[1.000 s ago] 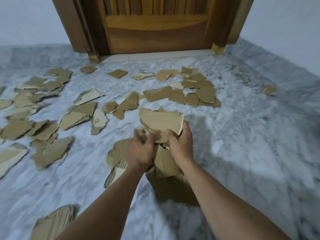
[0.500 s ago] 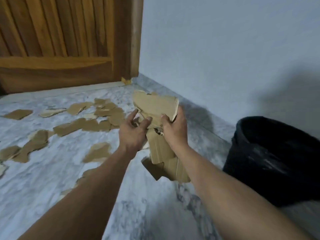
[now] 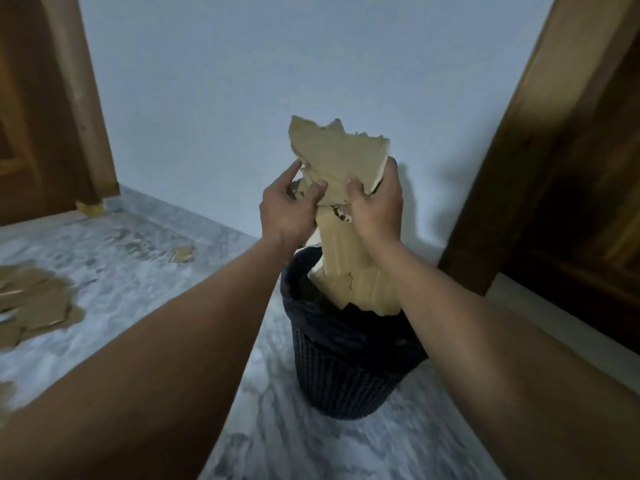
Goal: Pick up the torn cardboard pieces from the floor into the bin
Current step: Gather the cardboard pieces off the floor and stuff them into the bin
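Torn cardboard pieces (image 3: 341, 161) were held as one stacked bundle, raised over the bin (image 3: 339, 368). The bundle was gripped from both sides. The left hand (image 3: 284, 213) was curled round its left edge with the thumb on the front face. The right hand (image 3: 379, 209) was clamped on the right edge. The fingers (image 3: 353, 188) of both hands were thus grasping cardboard, none released. The bundle's lower end was seen hanging at the bin's mouth; whether it was already inside the rim could not be told. What lay in the bin could not be made out against the dark liner.

Progress, as judged: this load was at the bin but not yet dropped, so the step in hand was taken to be the release. The task was judged only partly done. Farther off on the marble floor (image 3: 138, 289), at the left edge of view, a loose pile (image 3: 34, 299) of pieces was seen uncollected and blurred, so no count could be read. Beyond it a lone scrap (image 3: 181, 253) was seen near the foot of the wall (image 3: 225, 81). More floor was cut off by the frame, so the full remainder could not be judged. At least one further trip was expected to be needed.
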